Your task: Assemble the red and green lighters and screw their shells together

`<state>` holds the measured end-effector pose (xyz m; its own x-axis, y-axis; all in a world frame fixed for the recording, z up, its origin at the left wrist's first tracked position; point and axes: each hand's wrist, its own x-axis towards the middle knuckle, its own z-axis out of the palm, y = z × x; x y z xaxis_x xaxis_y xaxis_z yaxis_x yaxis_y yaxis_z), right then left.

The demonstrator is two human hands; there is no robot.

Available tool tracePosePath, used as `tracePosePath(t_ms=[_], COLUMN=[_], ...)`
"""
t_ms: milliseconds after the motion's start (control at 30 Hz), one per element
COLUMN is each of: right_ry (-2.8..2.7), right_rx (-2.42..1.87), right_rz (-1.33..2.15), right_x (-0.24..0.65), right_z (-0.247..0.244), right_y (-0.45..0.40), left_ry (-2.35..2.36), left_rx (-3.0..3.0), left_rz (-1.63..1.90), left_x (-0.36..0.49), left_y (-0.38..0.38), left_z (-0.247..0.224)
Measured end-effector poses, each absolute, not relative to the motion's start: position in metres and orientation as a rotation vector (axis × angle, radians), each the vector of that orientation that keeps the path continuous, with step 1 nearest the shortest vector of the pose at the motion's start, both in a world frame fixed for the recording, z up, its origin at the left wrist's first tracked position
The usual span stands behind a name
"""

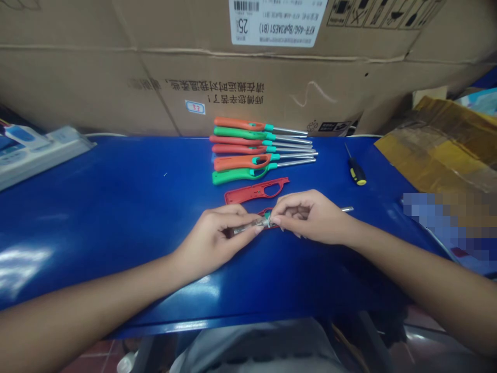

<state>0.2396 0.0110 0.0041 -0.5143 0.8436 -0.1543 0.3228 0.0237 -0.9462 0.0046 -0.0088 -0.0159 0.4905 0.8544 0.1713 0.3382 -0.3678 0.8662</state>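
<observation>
My left hand [225,230] is closed on a small clear lighter fuel tank [244,227], thumb and fingers pinching it near its right end. At that end the fingertips of my right hand [306,215] are pressed together; what they pinch is too small to make out. Under both hands lies a red lighter handle half [267,211] with a green part in it, mostly covered by my fingers. A metal tube tip [348,209] shows beyond my right wrist. Just behind my hands rests another red handle half [254,191], its hollow inside facing up.
Several long-nosed lighters [244,163] in orange, green and red lie in a row behind. A black and yellow screwdriver [357,172] is at the right. A white power strip [50,153] stands left; a large cardboard box [155,67] borders the blue table [97,217].
</observation>
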Motion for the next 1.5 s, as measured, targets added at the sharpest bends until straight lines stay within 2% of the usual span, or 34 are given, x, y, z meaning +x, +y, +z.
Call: tracePosePath(t_ms=[333, 1133, 1500], right_ry=[-1.727, -1.709, -1.705], right_rx=[-1.128, -1.230, -1.171], right_rz=[1.704, 1.608, 1.684], right_x=[0.2446, 0.2375, 0.2411], right_z=[0.0063, 0.0065, 0.0061], right_y=[0.0161, 0.0100, 0.0151], left_ry=[0.984, 0.965, 0.985], left_rx=[2.001, 1.950, 1.997], left_rz=[0.881, 0.819, 0.862], left_x=[0.0029, 0.0037, 0.0029], left_y=[-0.0082, -0.0075, -0.0071], left_z=[-0.0120, -0.0149, -0.0113])
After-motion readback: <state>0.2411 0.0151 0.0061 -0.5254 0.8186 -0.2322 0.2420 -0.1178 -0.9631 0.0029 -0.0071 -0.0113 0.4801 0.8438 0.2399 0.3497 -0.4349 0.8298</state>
